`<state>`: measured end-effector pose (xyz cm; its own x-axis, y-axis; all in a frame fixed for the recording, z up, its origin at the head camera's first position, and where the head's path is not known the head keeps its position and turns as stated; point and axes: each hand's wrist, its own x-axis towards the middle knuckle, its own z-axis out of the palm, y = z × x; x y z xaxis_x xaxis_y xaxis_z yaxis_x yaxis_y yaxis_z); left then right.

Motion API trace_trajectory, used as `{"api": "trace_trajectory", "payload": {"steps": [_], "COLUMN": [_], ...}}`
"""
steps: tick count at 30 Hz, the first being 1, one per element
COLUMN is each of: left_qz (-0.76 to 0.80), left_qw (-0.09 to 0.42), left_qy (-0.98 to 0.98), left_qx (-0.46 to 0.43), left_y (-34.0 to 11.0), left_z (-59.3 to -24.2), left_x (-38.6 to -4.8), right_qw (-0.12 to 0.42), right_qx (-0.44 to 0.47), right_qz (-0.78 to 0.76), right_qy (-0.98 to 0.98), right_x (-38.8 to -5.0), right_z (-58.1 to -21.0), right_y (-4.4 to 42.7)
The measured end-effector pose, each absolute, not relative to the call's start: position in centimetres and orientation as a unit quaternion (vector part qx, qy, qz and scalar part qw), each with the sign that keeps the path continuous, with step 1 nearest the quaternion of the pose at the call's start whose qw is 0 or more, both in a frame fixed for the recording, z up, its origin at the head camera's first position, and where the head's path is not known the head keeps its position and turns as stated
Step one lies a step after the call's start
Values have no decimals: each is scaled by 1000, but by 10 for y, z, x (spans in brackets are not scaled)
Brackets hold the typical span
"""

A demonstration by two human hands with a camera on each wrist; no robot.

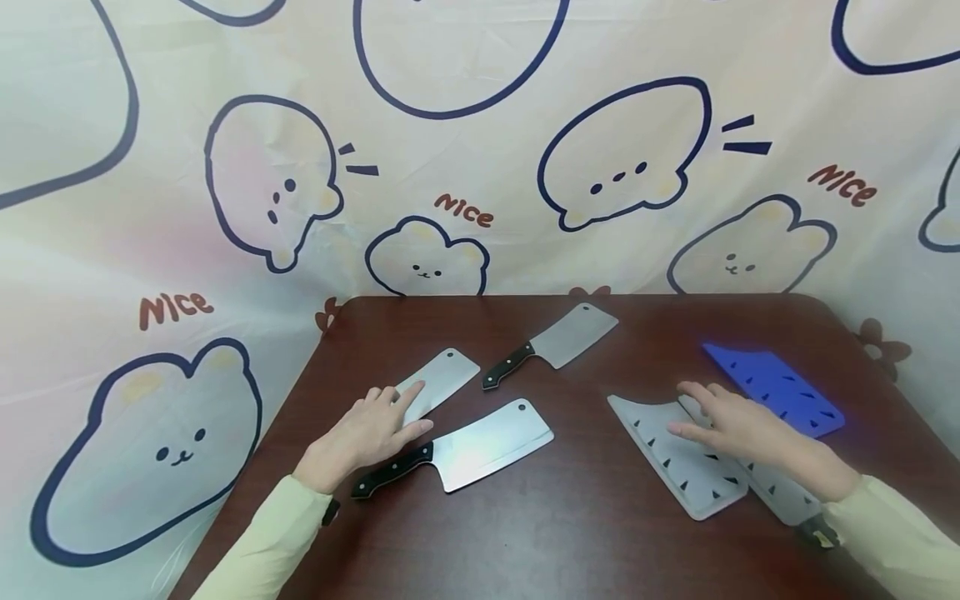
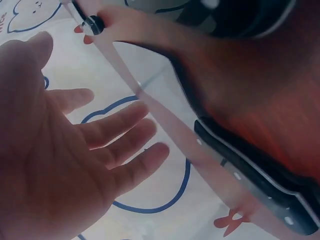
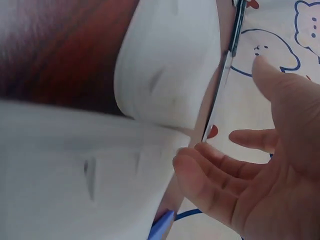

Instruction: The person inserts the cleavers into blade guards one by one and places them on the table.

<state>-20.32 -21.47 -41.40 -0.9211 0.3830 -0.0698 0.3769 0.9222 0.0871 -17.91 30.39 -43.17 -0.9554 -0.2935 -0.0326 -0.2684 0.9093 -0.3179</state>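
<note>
My left hand [image 1: 366, 433] hovers at a cleaver with a pale blade [image 1: 442, 379], fingers extended over it; its handle is hidden beneath the hand. Just nearer lies a larger cleaver [image 1: 491, 446] with a black riveted handle [image 1: 393, 471]. In the left wrist view, the hand [image 2: 75, 140] has spread fingers and grips nothing; a black cleaver handle [image 2: 255, 180] lies beside it. My right hand [image 1: 738, 425] is over two white blade-shaped plates with small dark triangular marks, the left one [image 1: 675, 450] and the right one [image 1: 783, 492]. Its fingers look relaxed in the right wrist view [image 3: 265, 170].
A third cleaver [image 1: 573, 333] lies farther back near the middle. Behind the right hand is a blue plate [image 1: 780, 387] with similar triangular marks. All rest on a dark brown table [image 1: 555, 533], against a cartoon-printed cloth [image 1: 517, 175].
</note>
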Motion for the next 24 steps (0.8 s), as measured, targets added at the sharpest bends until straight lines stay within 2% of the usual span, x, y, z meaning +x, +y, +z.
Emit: {"api": "trace_trajectory", "payload": {"steps": [12,16,24], "left_qz": [61,64,68], "left_qw": [126,140,154], "left_qy": [978,977,973], "left_qx": [158,147,161], "left_y": [-216,-213,-211], "left_z": [-422,-422,-422], "left_x": [-193,-190,-188], "right_qw": [15,9,34], "right_qx": [-169,-190,-218], "right_qz": [-105,-105,-109], "right_qy": [980,976,969], "right_x": [-178,-177,-171], "right_z": [-443,-445,-441], "right_y": [288,283,276]}}
